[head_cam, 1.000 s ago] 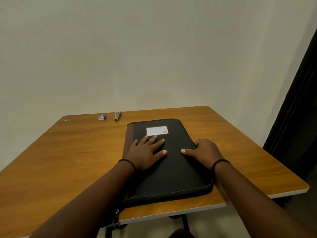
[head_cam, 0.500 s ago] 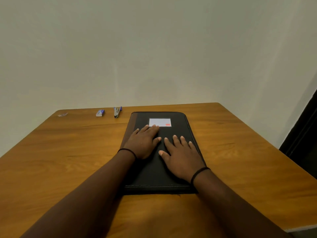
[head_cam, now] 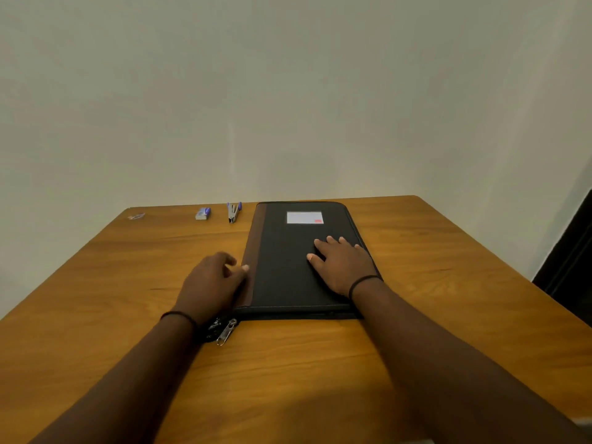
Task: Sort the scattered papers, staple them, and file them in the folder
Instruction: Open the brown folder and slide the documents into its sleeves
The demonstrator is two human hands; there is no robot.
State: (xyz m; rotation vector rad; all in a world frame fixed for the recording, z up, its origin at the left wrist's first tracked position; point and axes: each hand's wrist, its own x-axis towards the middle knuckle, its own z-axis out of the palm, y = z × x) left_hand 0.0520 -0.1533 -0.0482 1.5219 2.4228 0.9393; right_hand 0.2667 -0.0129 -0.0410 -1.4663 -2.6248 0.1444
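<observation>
Black zipped folder (head_cam: 288, 267) lies flat and closed, stapler (head_cam: 233, 212) just beside it

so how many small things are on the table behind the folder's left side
3, in a row along the far edge: a stapler nearest the folder, a small box left of it, and a tiny unclear item farthest left.
</observation>
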